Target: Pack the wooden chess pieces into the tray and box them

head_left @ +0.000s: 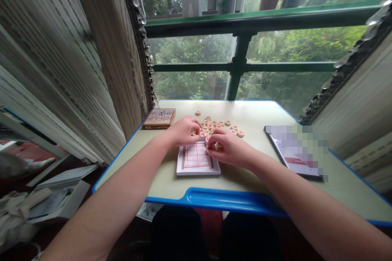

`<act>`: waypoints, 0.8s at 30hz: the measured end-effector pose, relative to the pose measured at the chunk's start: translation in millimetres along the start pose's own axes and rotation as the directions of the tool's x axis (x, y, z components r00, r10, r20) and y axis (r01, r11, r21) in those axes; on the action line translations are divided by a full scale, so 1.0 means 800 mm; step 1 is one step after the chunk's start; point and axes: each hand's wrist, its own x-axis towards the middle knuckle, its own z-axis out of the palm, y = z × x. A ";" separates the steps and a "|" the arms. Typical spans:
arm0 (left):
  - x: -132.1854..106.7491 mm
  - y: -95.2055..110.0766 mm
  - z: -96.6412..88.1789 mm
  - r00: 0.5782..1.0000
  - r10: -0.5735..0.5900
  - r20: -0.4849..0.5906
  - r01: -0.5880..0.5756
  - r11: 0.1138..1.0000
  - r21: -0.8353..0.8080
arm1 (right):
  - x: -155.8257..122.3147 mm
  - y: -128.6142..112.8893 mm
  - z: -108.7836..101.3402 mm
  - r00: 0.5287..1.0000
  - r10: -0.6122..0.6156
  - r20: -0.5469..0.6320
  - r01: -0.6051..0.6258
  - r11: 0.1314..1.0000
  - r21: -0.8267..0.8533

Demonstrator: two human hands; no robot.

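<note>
- Well, the big pale table [251,183] with a blue edge holds all the things, so they can sit flat and steady.
- On the right lies a flat thing with a dark rim [294,155]. Most of its top is blurred out.
- At the near middle sits a shallow white box [198,172] with red lines inside. It looks light and a bit stiff, like card, so a hard squeeze might bend it. Its side walls look best to hold.
- On the far left lies a flat brown box [159,118] with dark writing on top.
- The right hand [225,147] is over the right side of the white box, its fingers bent in by some round pieces. I can't tell if it pinches one.
- The left hand [185,130] is at the far left corner of the white box, fingers curled over by the pieces. I can't tell if it grips. The two hands are near each other but apart.
- Smallest are the round pieces [210,126], bunched just past the white box. They look hard, light and smooth, so they might slip or roll. Pinch one by its round side.
</note>
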 end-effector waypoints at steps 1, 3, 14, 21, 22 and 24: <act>0.000 0.000 -0.001 1.000 0.002 -0.006 -0.002 1.000 0.013 | 0.000 -0.001 -0.002 1.000 0.005 0.005 -0.005 1.000 0.004; 0.000 0.002 -0.003 1.000 0.006 -0.021 -0.006 0.999 0.031 | -0.001 -0.004 -0.007 1.000 0.010 0.001 -0.010 1.000 0.013; 0.002 -0.003 -0.002 1.000 -0.019 0.017 0.019 1.000 -0.006 | -0.002 0.008 -0.015 0.991 0.054 -0.122 -0.045 0.996 0.077; 0.003 -0.003 0.000 1.000 -0.022 0.004 0.023 0.999 -0.029 | 0.001 0.011 -0.009 0.998 0.053 -0.031 -0.052 0.998 0.035; 0.003 -0.003 0.000 1.000 -0.020 0.002 0.020 0.999 -0.033 | 0.001 0.010 -0.009 0.998 0.051 -0.022 -0.050 0.998 0.033; 0.003 -0.002 0.000 1.000 -0.025 -0.013 0.025 0.999 -0.031 | 0.002 0.009 -0.010 0.999 0.041 -0.015 -0.040 0.999 0.032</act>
